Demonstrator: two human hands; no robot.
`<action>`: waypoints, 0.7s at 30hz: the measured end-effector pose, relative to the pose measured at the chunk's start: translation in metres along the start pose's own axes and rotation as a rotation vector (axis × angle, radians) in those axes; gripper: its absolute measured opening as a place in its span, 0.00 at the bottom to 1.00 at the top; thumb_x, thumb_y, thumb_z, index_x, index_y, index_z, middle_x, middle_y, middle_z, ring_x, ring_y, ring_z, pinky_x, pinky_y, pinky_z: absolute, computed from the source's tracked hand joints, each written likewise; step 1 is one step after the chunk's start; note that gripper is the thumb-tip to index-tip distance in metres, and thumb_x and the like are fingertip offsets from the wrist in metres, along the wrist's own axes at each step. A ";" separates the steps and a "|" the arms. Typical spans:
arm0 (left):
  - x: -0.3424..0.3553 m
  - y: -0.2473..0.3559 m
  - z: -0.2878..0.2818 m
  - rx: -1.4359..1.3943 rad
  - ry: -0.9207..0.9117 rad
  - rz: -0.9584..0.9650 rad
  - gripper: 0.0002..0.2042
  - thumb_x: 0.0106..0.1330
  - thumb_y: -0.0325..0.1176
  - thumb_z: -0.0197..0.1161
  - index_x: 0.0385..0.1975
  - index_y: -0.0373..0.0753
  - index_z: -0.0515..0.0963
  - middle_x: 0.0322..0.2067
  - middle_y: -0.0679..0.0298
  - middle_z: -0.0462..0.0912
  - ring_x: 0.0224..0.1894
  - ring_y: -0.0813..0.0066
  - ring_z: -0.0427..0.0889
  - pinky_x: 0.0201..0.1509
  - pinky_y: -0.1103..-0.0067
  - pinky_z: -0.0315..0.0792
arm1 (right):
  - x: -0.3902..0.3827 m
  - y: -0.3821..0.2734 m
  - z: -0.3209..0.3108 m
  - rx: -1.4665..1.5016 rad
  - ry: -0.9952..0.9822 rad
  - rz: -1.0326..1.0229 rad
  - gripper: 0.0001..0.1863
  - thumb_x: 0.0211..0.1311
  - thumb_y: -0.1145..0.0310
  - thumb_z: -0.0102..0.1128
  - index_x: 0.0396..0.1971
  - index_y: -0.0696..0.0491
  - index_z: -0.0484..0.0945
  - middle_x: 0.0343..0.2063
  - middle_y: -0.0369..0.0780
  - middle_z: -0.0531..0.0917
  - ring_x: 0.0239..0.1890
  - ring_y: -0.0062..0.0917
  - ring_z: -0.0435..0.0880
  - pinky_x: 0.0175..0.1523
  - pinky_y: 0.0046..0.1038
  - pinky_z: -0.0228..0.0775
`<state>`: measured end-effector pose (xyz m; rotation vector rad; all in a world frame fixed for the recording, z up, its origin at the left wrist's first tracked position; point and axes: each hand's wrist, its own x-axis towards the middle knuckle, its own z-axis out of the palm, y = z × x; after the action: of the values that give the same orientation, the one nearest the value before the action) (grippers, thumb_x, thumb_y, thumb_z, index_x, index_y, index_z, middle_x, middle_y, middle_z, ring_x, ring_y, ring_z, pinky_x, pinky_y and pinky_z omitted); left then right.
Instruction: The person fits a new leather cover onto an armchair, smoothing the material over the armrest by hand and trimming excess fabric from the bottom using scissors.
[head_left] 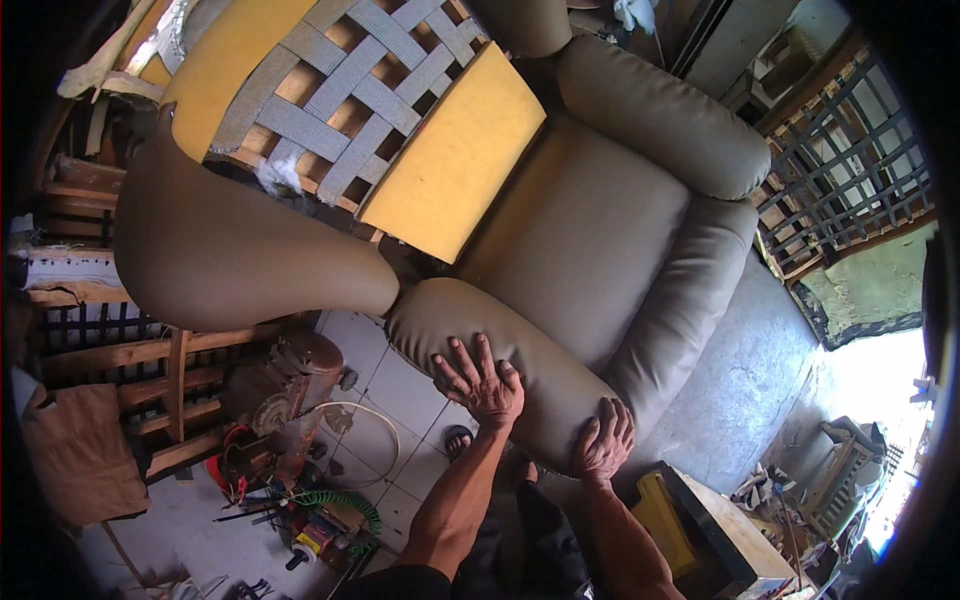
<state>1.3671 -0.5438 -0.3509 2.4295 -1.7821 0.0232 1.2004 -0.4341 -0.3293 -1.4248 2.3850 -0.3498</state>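
Note:
A taupe upholstered armchair fills the middle, with its padded near armrest [550, 375] in front of me. My left hand [490, 390] lies on that armrest, palm down and fingers spread. Farther right, my right hand [604, 440] rests over the same armrest near its front end, its fingers laid on the cover and holding nothing. Beyond are the smooth seat [590, 220], the rolled front edge [690, 270] and the far armrest [665, 115]. The backrest is partly uncovered: woven grey webbing [345, 90], a yellow foam strip [460, 150] and a taupe side wing [240, 240] show.
At lower left stand a rusty compressor [295, 380] and a coiled green hose [345, 500] on white tiles. Wooden frames [175, 385] stack behind them. A box-like wooden piece with yellow foam [720, 530] is by my right forearm. A webbed frame [850, 150] leans at far right.

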 end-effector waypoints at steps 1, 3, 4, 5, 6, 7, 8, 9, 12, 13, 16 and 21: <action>0.000 0.000 0.000 -0.001 -0.002 -0.002 0.30 0.64 0.44 0.54 0.68 0.50 0.68 0.76 0.53 0.49 0.76 0.37 0.41 0.71 0.40 0.42 | 0.000 0.000 0.000 -0.004 -0.001 0.001 0.27 0.64 0.55 0.48 0.60 0.49 0.72 0.62 0.44 0.72 0.67 0.43 0.65 0.72 0.47 0.51; 0.000 0.000 0.000 -0.002 -0.008 -0.008 0.30 0.64 0.45 0.54 0.69 0.50 0.67 0.76 0.53 0.49 0.76 0.38 0.41 0.71 0.40 0.42 | 0.000 0.001 0.002 -0.012 -0.004 0.004 0.27 0.64 0.55 0.48 0.61 0.49 0.72 0.62 0.44 0.72 0.67 0.43 0.64 0.72 0.47 0.50; 0.000 0.001 0.000 -0.003 -0.013 -0.010 0.30 0.64 0.45 0.54 0.69 0.50 0.67 0.76 0.53 0.48 0.76 0.38 0.40 0.71 0.40 0.41 | -0.001 0.002 0.002 -0.009 -0.005 0.007 0.27 0.64 0.55 0.48 0.61 0.49 0.72 0.62 0.44 0.72 0.68 0.42 0.64 0.72 0.47 0.50; 0.000 0.001 0.000 -0.003 -0.018 -0.012 0.30 0.64 0.45 0.54 0.69 0.50 0.67 0.76 0.54 0.48 0.76 0.38 0.40 0.71 0.40 0.41 | -0.001 0.002 0.003 -0.007 -0.005 0.010 0.27 0.64 0.55 0.48 0.61 0.49 0.72 0.62 0.44 0.72 0.68 0.42 0.64 0.72 0.47 0.50; 0.000 0.001 0.000 -0.003 -0.024 -0.014 0.30 0.64 0.45 0.54 0.69 0.50 0.67 0.76 0.54 0.48 0.76 0.38 0.40 0.71 0.40 0.40 | 0.000 0.003 0.003 -0.005 -0.006 0.014 0.27 0.64 0.55 0.48 0.61 0.49 0.72 0.62 0.44 0.72 0.68 0.42 0.64 0.72 0.47 0.50; 0.001 0.001 0.000 -0.004 -0.024 -0.014 0.31 0.64 0.45 0.54 0.69 0.50 0.67 0.76 0.54 0.48 0.76 0.38 0.40 0.71 0.40 0.40 | 0.000 0.003 0.003 -0.006 -0.004 0.012 0.27 0.64 0.55 0.48 0.61 0.50 0.72 0.62 0.44 0.72 0.68 0.42 0.64 0.72 0.46 0.50; 0.001 0.001 0.000 -0.006 -0.024 -0.013 0.31 0.63 0.45 0.54 0.69 0.50 0.66 0.76 0.54 0.48 0.76 0.38 0.40 0.71 0.40 0.40 | 0.000 0.002 0.002 -0.007 -0.002 0.010 0.27 0.64 0.55 0.48 0.61 0.50 0.72 0.62 0.44 0.72 0.68 0.42 0.64 0.72 0.46 0.50; 0.001 0.001 0.000 -0.007 -0.023 -0.013 0.31 0.63 0.45 0.54 0.70 0.50 0.66 0.76 0.54 0.48 0.76 0.38 0.39 0.71 0.40 0.40 | 0.000 0.002 0.002 -0.008 0.000 0.008 0.27 0.64 0.55 0.49 0.61 0.50 0.72 0.62 0.44 0.72 0.68 0.42 0.64 0.72 0.46 0.50; 0.000 0.000 0.002 -0.018 -0.003 -0.006 0.31 0.63 0.44 0.54 0.69 0.50 0.67 0.76 0.54 0.48 0.76 0.38 0.39 0.71 0.40 0.40 | 0.001 0.001 0.002 -0.007 0.003 0.005 0.27 0.64 0.55 0.48 0.60 0.50 0.73 0.62 0.44 0.72 0.68 0.42 0.65 0.72 0.46 0.51; 0.000 0.000 0.002 -0.020 0.000 -0.004 0.31 0.63 0.44 0.54 0.69 0.50 0.67 0.76 0.54 0.48 0.76 0.38 0.39 0.71 0.40 0.41 | 0.001 0.001 0.001 -0.008 0.004 0.006 0.27 0.64 0.55 0.48 0.60 0.50 0.73 0.62 0.44 0.72 0.67 0.42 0.65 0.72 0.46 0.51; 0.000 0.000 0.001 -0.020 0.002 -0.006 0.30 0.63 0.44 0.55 0.68 0.49 0.68 0.76 0.53 0.49 0.76 0.38 0.40 0.71 0.40 0.41 | 0.001 -0.001 -0.001 -0.009 0.006 0.008 0.27 0.64 0.55 0.48 0.60 0.50 0.73 0.62 0.44 0.73 0.67 0.42 0.65 0.71 0.46 0.52; 0.001 0.002 -0.001 -0.010 -0.006 -0.013 0.30 0.63 0.44 0.55 0.68 0.49 0.69 0.75 0.53 0.50 0.76 0.37 0.41 0.71 0.41 0.42 | 0.000 -0.001 0.000 -0.010 0.014 0.003 0.26 0.64 0.55 0.48 0.60 0.50 0.73 0.62 0.44 0.73 0.67 0.41 0.66 0.71 0.46 0.52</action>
<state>1.3655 -0.5452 -0.3497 2.4366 -1.7645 0.0064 1.2009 -0.4346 -0.3292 -1.4276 2.4031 -0.3487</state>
